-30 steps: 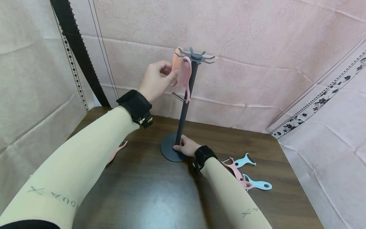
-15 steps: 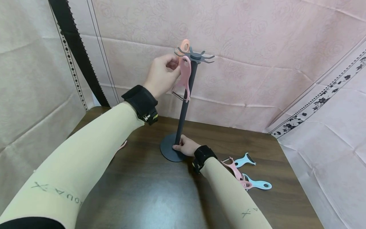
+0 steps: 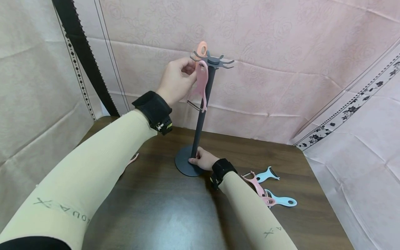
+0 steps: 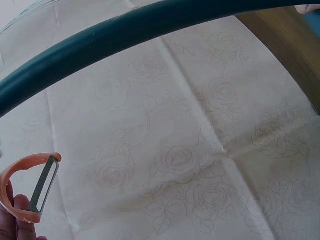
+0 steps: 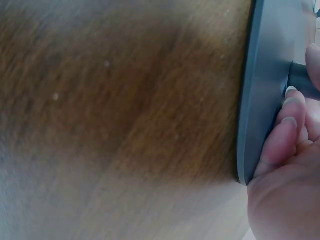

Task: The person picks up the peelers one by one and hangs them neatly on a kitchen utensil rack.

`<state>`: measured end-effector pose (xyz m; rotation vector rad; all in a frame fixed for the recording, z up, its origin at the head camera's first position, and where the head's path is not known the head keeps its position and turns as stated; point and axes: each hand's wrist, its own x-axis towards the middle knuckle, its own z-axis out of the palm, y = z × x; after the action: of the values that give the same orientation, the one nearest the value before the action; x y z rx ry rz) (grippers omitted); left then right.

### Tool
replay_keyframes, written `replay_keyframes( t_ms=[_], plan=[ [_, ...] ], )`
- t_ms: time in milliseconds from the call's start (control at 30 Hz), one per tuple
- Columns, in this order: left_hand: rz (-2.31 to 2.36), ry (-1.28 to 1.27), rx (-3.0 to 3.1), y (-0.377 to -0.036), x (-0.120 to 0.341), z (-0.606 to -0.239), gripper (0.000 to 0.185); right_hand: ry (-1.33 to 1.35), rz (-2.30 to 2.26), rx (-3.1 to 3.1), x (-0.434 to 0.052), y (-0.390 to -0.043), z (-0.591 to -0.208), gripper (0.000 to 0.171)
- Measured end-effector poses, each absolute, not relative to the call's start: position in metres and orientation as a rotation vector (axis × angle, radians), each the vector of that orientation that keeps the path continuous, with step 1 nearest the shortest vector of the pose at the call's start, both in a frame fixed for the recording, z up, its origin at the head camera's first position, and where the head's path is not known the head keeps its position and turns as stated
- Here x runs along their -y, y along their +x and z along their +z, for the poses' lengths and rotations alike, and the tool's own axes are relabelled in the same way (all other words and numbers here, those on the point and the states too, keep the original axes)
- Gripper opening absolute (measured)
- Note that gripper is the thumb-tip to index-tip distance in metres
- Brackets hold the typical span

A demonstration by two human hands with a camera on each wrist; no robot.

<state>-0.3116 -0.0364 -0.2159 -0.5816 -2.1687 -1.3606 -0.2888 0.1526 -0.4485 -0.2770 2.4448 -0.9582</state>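
My left hand (image 3: 176,81) pinches an orange peeler (image 3: 201,44), held handle end up beside the hooks (image 3: 215,61) of a dark grey stand (image 3: 200,126). The peeler's holed handle end rises above the hooks; in the left wrist view its orange frame (image 4: 27,161) and metal blade (image 4: 44,184) point away from the fingers. A pink peeler (image 3: 203,78) hangs from a front hook, blade down, overlapping my left fingertips in the head view. Low down, my right hand (image 3: 204,159) grips the stand's pole just over the round base (image 5: 265,75).
On the table's right lie a pink peeler (image 3: 258,189) and two blue peelers, one (image 3: 265,175) behind and one (image 3: 285,201) in front. Part of another pink peeler (image 3: 133,159) shows past my left forearm. A pale floral cloth (image 3: 265,86) hangs behind the table (image 3: 175,215).
My left hand has moved up and slightly right with the orange peeler, whose handle end now stands above the hooks. My right hand stays at the pole.
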Motion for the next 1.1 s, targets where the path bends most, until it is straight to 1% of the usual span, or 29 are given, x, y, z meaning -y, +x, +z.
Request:
replay_keyframes(
  t_ms=[433,567,733,1100],
  plan=[
    [-1.335,-0.549,2.277,-0.310,0.039,-0.212,0.024,-0.289,-0.952,-2.454,-0.153,-0.292,-0.455,0.027],
    [-1.317,-0.566,2.300,-0.309,0.039,-0.213,0.022,-0.292,-0.950,-2.460,-0.153,-0.293,-0.455,0.026],
    [-1.328,-0.589,2.317,-0.310,0.040,-0.218,0.020,-0.281,-0.955,-2.455,-0.153,-0.290,-0.452,0.027],
    [-1.305,-0.600,2.381,-0.310,0.045,-0.229,0.024,-0.288,-0.945,-2.452,-0.153,-0.288,-0.447,0.026]
  ],
)
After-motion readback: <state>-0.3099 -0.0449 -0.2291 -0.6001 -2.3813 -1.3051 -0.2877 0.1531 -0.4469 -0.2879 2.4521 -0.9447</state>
